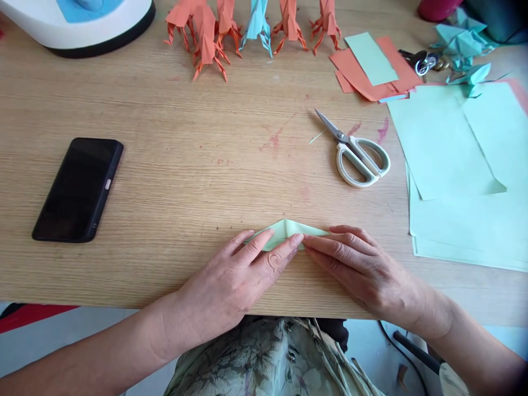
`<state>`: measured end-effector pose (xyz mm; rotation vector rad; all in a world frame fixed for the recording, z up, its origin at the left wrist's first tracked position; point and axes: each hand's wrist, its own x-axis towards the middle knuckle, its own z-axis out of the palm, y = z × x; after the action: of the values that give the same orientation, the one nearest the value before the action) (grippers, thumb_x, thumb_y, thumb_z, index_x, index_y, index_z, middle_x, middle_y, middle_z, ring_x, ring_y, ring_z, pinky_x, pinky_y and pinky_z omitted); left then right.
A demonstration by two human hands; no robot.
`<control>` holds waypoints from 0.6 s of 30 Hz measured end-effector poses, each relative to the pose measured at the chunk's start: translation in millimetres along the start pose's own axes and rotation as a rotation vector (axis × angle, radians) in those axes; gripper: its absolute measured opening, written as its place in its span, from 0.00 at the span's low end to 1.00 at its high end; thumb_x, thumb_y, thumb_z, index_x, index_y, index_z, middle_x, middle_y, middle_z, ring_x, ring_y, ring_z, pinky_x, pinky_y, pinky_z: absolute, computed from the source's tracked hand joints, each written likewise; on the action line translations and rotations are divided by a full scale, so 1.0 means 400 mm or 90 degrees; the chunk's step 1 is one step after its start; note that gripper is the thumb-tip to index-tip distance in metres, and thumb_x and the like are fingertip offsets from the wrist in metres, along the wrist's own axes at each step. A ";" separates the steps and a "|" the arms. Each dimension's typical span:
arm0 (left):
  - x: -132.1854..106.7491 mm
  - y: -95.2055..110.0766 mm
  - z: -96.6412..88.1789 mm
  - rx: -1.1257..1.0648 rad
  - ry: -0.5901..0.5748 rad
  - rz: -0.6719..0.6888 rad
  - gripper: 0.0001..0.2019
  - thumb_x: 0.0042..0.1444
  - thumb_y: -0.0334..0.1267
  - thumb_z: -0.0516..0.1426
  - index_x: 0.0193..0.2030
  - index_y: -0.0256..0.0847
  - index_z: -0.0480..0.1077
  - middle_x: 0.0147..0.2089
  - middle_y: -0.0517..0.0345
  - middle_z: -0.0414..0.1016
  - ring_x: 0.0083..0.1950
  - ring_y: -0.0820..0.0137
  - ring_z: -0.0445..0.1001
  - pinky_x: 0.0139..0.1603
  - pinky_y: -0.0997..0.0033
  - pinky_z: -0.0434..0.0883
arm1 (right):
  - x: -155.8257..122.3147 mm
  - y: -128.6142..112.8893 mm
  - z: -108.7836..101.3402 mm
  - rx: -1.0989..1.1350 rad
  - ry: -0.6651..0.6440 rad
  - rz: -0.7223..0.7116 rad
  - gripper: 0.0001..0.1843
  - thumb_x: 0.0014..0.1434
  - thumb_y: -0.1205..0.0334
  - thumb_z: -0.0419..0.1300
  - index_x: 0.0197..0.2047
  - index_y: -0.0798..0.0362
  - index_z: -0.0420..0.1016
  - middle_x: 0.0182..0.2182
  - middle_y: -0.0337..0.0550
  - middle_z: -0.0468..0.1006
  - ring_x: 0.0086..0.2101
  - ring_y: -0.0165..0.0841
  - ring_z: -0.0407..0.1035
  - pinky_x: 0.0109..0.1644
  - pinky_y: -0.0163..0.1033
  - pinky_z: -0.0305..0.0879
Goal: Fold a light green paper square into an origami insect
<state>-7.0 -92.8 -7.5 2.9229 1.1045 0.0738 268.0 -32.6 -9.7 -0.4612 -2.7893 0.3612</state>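
A small folded piece of pale green paper (289, 228) lies on the wooden table (185, 181) near its front edge. My left hand (243, 275) lies flat on its left part, fingers stretched out and pressing down. My right hand (355, 264) lies flat on its right part, fingers straight, fingertips meeting those of the left hand at the paper's middle. Most of the paper is hidden under both hands; only a peaked upper edge shows.
White-handled scissors (358, 154) lie behind my right hand. Pale green sheets (466, 181) are stacked at the right. A black phone (78, 187) lies at the left. Folded orange and blue paper figures (247, 27) stand at the back, with orange and green paper strips (371, 66) and a white appliance (78, 22).
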 end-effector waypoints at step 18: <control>0.015 0.047 0.006 -0.036 0.006 -0.122 0.26 0.72 0.40 0.51 0.74 0.36 0.57 0.77 0.55 0.55 0.74 0.57 0.58 0.68 0.53 0.64 | 0.011 -0.041 -0.005 -0.034 -0.011 0.050 0.20 0.71 0.72 0.47 0.61 0.67 0.72 0.62 0.66 0.73 0.55 0.46 0.72 0.60 0.58 0.69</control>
<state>9.9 -102.8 -9.2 2.7552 1.3537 0.1133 259.9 -45.8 -2.2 -0.5841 -2.8097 0.3102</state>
